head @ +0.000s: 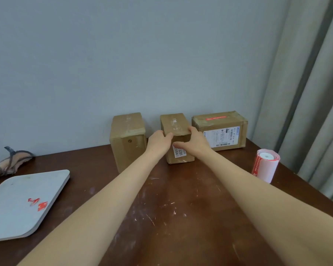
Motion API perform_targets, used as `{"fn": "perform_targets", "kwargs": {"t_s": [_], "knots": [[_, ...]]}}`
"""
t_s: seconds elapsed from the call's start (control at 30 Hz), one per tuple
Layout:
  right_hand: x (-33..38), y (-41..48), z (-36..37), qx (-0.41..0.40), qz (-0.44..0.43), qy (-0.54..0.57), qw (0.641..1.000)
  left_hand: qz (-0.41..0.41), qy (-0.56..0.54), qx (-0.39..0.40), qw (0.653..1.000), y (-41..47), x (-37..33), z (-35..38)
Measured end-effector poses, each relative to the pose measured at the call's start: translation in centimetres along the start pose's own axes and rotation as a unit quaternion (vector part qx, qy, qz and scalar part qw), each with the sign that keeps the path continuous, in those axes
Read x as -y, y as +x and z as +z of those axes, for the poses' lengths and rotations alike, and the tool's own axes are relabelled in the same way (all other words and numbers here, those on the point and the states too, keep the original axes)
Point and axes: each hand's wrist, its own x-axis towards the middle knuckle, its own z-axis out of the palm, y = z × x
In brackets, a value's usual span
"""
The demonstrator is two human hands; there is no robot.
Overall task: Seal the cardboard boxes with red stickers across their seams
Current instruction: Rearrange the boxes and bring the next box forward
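Three cardboard boxes stand in a row against the wall at the back of the brown table. My left hand grips the left side of the middle box, and my right hand grips its right side, thumb across the front. The left box is taller, with clear tape on top. A red sticker lies along the top seam of the right box. A roll of red-and-white stickers stands at the right.
A grey tray with two crumpled red sticker scraps sits at the left front. Behind it lies a pink-and-grey cloth object. A curtain hangs at the right, past the table's edge.
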Motion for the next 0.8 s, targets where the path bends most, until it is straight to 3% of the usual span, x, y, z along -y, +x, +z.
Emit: {"fn": "perform_targets", "kwargs": {"t_s": [0.23,0.5,0.67,0.8], "knots": [[-0.1,-4.3,-1.2,0.003,0.028,-0.018,0.999,-0.022,-0.065,0.016,0.998,-4.3,-0.9,-0.4],[-1.1,-10.2,-2.6,-0.074,0.067,-0.034,0.994,0.021,-0.072,0.043,0.996,-10.5,-1.5,-0.3],[-2.5,-12.4,-6.0,-0.059,0.063,0.116,0.989,0.042,-0.092,-0.037,0.994,-11.4,-0.3,-2.2],[-3.1,-14.3,-8.3,-0.021,0.054,0.243,0.968,0.024,-0.128,-0.022,0.991,-12.1,1.0,-2.8]]}}
